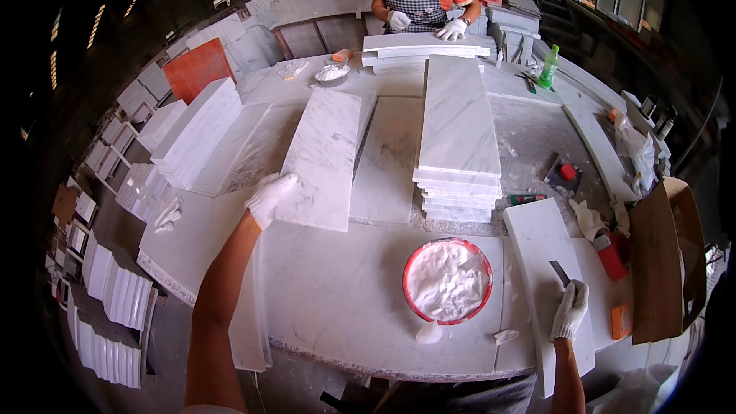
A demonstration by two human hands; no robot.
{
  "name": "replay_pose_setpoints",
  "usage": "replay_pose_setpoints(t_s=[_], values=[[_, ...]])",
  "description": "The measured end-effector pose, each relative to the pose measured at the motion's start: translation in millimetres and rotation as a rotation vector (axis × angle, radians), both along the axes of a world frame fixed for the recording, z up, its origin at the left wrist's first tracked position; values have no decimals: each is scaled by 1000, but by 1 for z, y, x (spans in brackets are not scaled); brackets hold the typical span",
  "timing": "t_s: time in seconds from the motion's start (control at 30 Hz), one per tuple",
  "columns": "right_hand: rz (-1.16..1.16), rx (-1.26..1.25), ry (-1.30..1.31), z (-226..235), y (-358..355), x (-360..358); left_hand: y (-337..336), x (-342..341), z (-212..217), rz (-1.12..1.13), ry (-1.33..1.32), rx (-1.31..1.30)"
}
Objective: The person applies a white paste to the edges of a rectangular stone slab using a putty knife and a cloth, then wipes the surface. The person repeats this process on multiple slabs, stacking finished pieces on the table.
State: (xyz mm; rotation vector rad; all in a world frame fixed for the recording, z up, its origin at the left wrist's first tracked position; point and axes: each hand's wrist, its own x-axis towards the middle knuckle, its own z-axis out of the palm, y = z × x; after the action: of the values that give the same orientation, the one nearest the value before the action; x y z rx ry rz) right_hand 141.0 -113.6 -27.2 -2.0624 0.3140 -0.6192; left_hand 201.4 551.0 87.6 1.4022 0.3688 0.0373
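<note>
Left hand (270, 196) gripping marble slab (322, 157) corner (gloved), fingers on top

White marble slab (322, 155), long rectangle, lying flat on the worktable, metal scraper blade (559, 272), tilted, over a narrow marble strip (537, 238)

1. Left hand (270, 195), gloved, gripping corner of marble slab (322, 157) on counter (345, 299).
2. Right hand (570, 308), gloved, holding scraper (560, 272) over narrow white slab (540, 238).
3. Red-rimmed bowl of white paste (447, 280) between.

I wear a white knitted work glove on my left hand (271, 195). My right hand (570, 310) wears the same. Both forearms are bare.
</note>
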Motion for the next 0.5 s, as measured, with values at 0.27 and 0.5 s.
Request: replay_pose_setpoints(t_s=[0.27,0.5], values=[[-51,-1,100,3,-2,-2,1,72,-12,-34,12,-56],[-51,13,104,13,10,1,34,91,-38,-45,24,61]])
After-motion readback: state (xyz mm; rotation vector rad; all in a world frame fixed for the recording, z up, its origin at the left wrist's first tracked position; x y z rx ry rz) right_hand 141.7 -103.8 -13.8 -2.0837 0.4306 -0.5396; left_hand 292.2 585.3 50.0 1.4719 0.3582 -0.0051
